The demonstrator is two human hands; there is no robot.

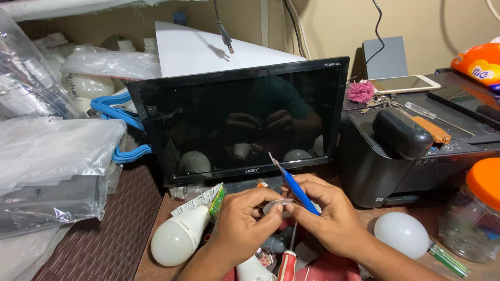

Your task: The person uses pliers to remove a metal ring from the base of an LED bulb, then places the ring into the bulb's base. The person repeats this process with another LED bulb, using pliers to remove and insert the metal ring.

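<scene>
My left hand [244,222] pinches a small round white disc [277,204], which looks like a bulb's circuit plate, between thumb and fingers. My right hand [327,211] also touches the disc while it holds a blue-handled pointed tool [294,186], tip pointing up and left toward the dark monitor [239,117]. A white bulb [179,237] lies on the table just left of my left wrist. Another white bulb dome [401,234] lies right of my right forearm. A red-handled screwdriver [286,263] lies below my hands.
A black printer [416,161] on the right carries a black case, an orange tool, a screwdriver, keys and a tablet. A glass jar with an orange lid [476,213] stands far right. Plastic-wrapped items [49,161] and blue hangers [117,112] crowd the left.
</scene>
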